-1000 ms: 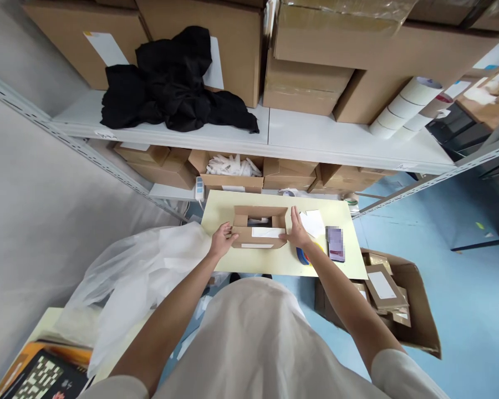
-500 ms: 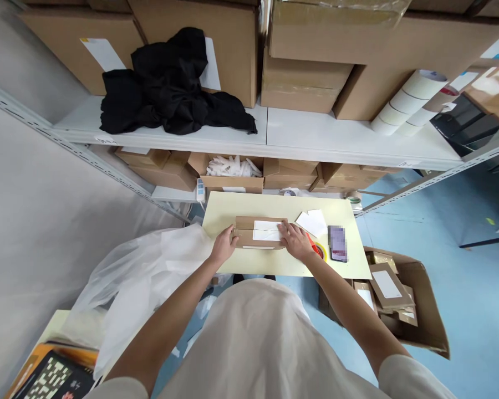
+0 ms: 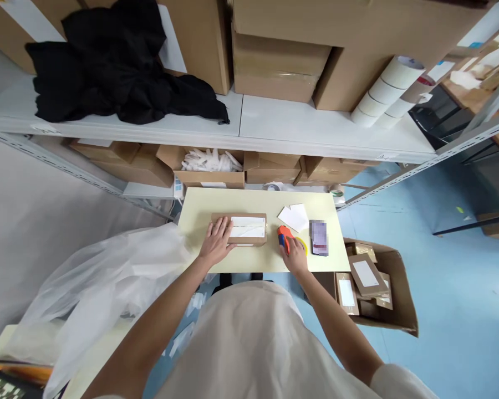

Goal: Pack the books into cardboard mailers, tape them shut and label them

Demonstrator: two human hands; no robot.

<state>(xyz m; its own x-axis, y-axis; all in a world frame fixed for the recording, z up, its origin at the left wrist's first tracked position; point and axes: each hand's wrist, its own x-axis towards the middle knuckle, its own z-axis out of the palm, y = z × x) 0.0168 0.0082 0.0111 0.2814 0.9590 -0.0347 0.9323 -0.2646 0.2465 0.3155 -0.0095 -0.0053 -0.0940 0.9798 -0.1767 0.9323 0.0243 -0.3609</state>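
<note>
A small brown cardboard box (image 3: 259, 237) with a white label (image 3: 249, 226) lies on the pale yellow table (image 3: 253, 260). My left hand (image 3: 217, 241) rests flat on the box's left end, fingers stretched out. Right of the box, my right hand (image 3: 295, 256) has its fingers around a red and blue tape dispenser (image 3: 283, 233) carrying a yellow roll. Part of the dispenser is hidden under that hand. White paper cards (image 3: 295, 217) and a phone (image 3: 318, 237) lie close by on the table.
A shelf (image 3: 283, 124) spans behind the table, holding cartons (image 3: 280, 66), black cloth (image 3: 112, 66) and tape rolls (image 3: 385, 91). An open carton (image 3: 399, 282) of small boxes stands at the right. Translucent plastic sheeting (image 3: 108, 277) hangs at the left.
My right hand has left the box and moved onto the tape dispenser. My left hand has shifted from the box's left edge to lie flat on top. The camera view has shifted.
</note>
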